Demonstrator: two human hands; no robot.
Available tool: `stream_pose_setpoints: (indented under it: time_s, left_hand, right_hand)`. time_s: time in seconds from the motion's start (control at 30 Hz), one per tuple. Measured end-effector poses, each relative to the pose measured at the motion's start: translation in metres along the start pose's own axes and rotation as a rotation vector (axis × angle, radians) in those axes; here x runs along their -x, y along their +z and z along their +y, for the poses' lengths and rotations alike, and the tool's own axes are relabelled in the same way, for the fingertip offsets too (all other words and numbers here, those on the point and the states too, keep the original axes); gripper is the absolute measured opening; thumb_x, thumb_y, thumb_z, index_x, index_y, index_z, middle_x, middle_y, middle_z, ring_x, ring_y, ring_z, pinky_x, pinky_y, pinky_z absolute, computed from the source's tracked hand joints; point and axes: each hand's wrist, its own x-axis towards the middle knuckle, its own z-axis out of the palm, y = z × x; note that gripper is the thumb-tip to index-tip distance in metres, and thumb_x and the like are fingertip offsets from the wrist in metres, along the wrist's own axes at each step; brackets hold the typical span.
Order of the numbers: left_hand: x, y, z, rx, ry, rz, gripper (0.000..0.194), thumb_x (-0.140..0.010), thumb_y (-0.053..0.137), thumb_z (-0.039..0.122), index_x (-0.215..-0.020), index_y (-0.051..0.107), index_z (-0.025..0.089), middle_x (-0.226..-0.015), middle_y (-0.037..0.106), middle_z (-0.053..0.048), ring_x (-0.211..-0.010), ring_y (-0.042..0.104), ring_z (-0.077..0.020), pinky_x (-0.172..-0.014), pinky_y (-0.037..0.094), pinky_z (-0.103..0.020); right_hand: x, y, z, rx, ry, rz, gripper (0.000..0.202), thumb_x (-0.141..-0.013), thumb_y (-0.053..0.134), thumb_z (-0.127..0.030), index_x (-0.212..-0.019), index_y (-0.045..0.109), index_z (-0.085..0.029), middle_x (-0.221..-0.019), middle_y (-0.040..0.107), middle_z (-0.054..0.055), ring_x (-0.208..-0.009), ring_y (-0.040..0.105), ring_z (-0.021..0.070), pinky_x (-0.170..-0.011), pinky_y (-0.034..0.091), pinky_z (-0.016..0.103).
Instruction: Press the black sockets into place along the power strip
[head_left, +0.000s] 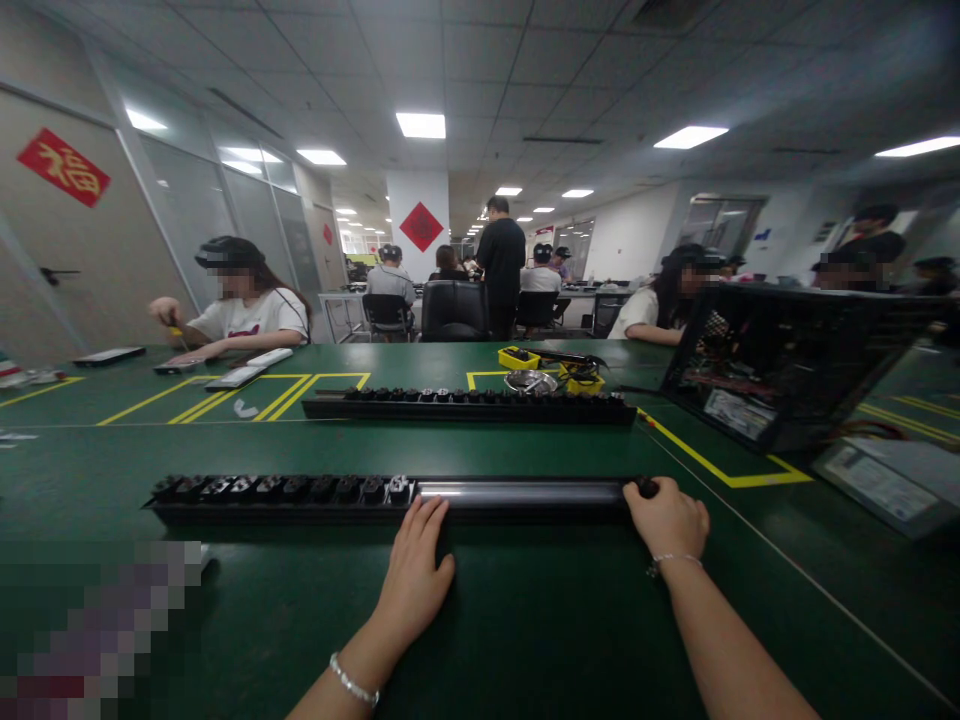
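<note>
Grip of the right hand [671, 515] is closed, thumb and fingers bent around a small dark piece [645, 487] at the right end of a long black channel [525, 495]; the left hand [412, 560] is open, holding nothing, its extended fingertips against the channel's near edge. Beneath both lies the green table [525, 620], and beyond the right grip, to its right, stands an open computer case [750, 355]. The channel runs leftward from that grip, bare and glossy between the hands, then filled with a row of black modules [270, 487] from just past the left fingertips to the far end. A second black channel [465, 409] lies beyond it, roughly parallel. The near channel looks stiff and fairly light for its length, its smooth floor probably slippery; its side walls, taken at two well-separated points, should give the steadiest hold. The modules look hard but perhaps loose if tipped, so it would handle best level. Smallest, the dark piece seems rigid and suits a pinch at its sides.
</note>
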Motion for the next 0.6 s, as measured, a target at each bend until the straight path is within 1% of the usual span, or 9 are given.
stream_pose_setpoints:
  time_s: [0.1, 0.3, 0.5, 0.6]
  left_hand:
    - [0.000, 0.000, 0.000, 0.010, 0.004, 0.008, 0.061, -0.076, 0.046, 0.016, -0.135, 0.036, 0.024, -0.142, 0.037, -0.003, -0.138, 0.017, -0.0241, -0.112, 0.021, -0.047]
    - [0.000, 0.000, 0.000, 0.019, -0.006, 0.006, 0.061, -0.076, 0.046, 0.017, -0.136, 0.035, 0.024, -0.143, 0.036, -0.003, -0.138, 0.017, -0.0245, -0.111, 0.021, -0.048]
    - [0.000, -0.003, 0.003, 0.000, -0.025, -0.040, 0.060, -0.078, 0.044, 0.018, -0.136, 0.034, 0.022, -0.144, 0.034, -0.003, -0.138, 0.014, -0.0240, -0.111, 0.022, -0.048]
    - [0.000, -0.004, 0.003, 0.005, -0.031, -0.045, 0.060, -0.078, 0.044, 0.018, -0.137, 0.033, 0.023, -0.145, 0.033, -0.003, -0.138, 0.014, -0.0242, -0.111, 0.022, -0.049]
  right_hand:
    - [-0.002, 0.002, 0.003, -0.016, 0.011, 0.015, 0.049, -0.076, 0.038, -0.052, -0.099, 0.059, -0.014, -0.082, 0.063, 0.012, -0.086, 0.057, 0.0266, -0.089, 0.035, 0.041]
    - [-0.003, 0.001, 0.007, -0.049, 0.008, 0.021, 0.048, -0.076, 0.040, -0.051, -0.098, 0.059, -0.013, -0.079, 0.062, 0.011, -0.081, 0.056, 0.0253, -0.088, 0.037, 0.042]
    - [-0.002, -0.007, 0.005, -0.060, 0.046, -0.018, 0.050, -0.076, 0.040, -0.051, -0.102, 0.058, -0.012, -0.085, 0.063, 0.014, -0.085, 0.056, 0.0272, -0.084, 0.040, 0.042]
    - [0.000, -0.010, 0.003, -0.072, 0.063, -0.045, 0.050, -0.076, 0.039, -0.051, -0.102, 0.057, -0.012, -0.085, 0.062, 0.014, -0.084, 0.056, 0.0269, -0.083, 0.041, 0.042]
